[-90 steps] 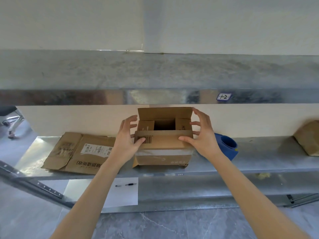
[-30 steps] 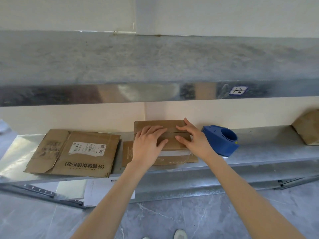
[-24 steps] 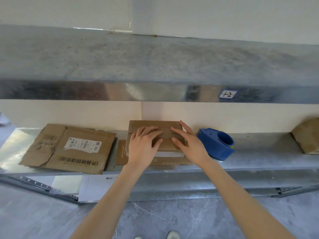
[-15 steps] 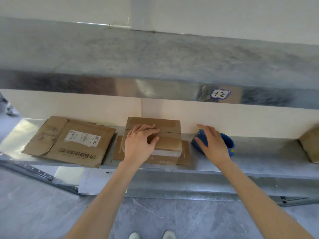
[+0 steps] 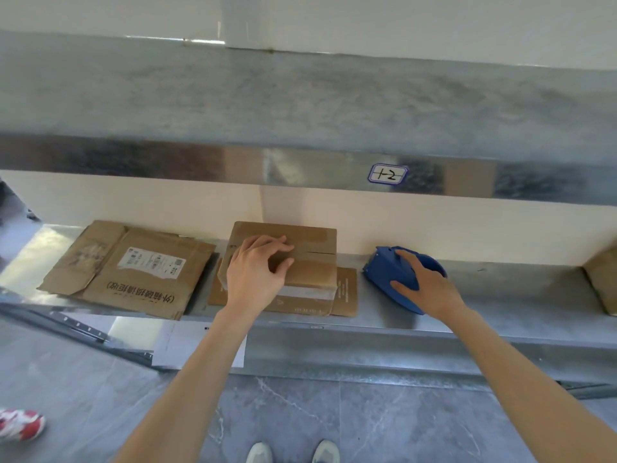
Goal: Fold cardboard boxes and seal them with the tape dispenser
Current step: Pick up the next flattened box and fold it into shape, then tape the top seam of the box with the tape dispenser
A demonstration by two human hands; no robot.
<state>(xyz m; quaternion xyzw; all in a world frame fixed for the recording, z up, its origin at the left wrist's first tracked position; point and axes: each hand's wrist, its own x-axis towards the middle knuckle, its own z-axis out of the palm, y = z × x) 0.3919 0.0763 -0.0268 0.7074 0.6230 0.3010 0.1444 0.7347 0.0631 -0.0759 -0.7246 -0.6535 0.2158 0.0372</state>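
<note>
A small brown cardboard box (image 5: 310, 255) stands on the metal shelf (image 5: 500, 315) with its top flaps folded shut; a strip of clear tape runs along its front. My left hand (image 5: 257, 275) presses flat on the closed flaps, fingers slightly bent. To the right lies the blue tape dispenser (image 5: 387, 275). My right hand (image 5: 424, 285) grips it, fingers over the top and thumb on its near side. The box sits on a flattened piece of cardboard (image 5: 344, 292).
A larger flattened box (image 5: 130, 265) with a white label lies at the shelf's left. Another brown box (image 5: 601, 279) shows at the right edge. An upper metal shelf (image 5: 300, 105) hangs overhead. White paper (image 5: 173, 342) lies on the lower level. A person's red-and-white shoe (image 5: 20, 424) stands at left.
The box flaps went from open to folded shut under both hands. My right hand then left the box, moved right and took hold of the blue tape dispenser. My left hand stays on the flaps.
</note>
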